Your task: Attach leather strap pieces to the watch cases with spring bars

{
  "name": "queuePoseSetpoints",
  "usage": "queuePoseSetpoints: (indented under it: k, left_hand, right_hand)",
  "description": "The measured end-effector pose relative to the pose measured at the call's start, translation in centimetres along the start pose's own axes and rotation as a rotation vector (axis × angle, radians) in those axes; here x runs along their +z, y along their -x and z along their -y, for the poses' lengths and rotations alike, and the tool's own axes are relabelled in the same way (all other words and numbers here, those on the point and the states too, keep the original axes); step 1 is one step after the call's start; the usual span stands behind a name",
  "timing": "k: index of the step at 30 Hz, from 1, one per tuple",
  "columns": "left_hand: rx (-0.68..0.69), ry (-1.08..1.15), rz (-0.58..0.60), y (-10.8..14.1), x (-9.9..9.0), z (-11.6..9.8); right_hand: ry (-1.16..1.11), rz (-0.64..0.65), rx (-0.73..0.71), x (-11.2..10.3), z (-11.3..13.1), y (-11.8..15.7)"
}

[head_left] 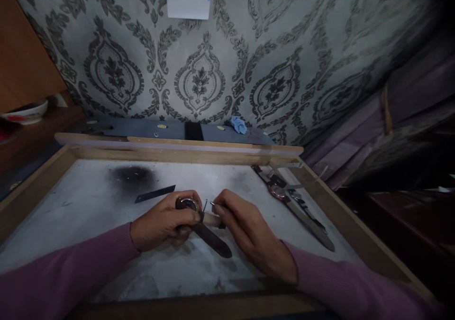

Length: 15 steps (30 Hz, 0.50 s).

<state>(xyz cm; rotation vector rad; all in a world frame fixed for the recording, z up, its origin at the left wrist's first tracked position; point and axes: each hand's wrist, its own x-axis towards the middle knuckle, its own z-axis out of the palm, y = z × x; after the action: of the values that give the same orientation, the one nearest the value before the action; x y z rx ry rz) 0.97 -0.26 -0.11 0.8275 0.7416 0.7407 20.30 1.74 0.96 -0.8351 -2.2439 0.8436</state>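
My left hand (161,223) is closed around a wristwatch (188,203), its round face tilted up beside the thumb. One dark strap (215,243) hangs down to the right from the watch. The other strap part (212,219), with a paler underside, reaches toward my right fingers. My right hand (249,227) is closed in a pinch, a small thin metal piece (212,204) poking out at the fingertips. Whether these fingers also touch the strap's end is hidden. A thin dark sliver (205,204) stands up between the two hands.
The shallow wooden tray (185,155) has a white, stained base. A dark flat strip (155,194) lies behind my left hand. More watches (277,192) lie along the right side. Beyond the far rim are a blue crumpled cloth (238,124) and a patterned wall (199,80).
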Motion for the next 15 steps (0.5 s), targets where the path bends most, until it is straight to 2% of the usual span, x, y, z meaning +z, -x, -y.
queuePoseSetpoints:
  k: [3,5,9,15]
  left_hand:
    - [0.004,-0.012,-0.015,0.1,0.1,-0.1]
    - [0.006,-0.02,-0.014,0.1,0.0,-0.1]
    - [0.023,-0.013,0.017,0.1,-0.2,0.2]
    - [0.059,-0.002,0.031,0.1,-0.4,0.6]
  right_hand:
    - [0.01,-0.005,-0.052,-0.2,0.4,-0.1]
    - [-0.018,0.044,-0.051,-0.4,0.7,-0.1]
    - [-0.137,0.162,0.048,-0.4,0.7,-0.2]
    - [-0.306,0.166,0.157,-0.2,-0.3,-0.2]
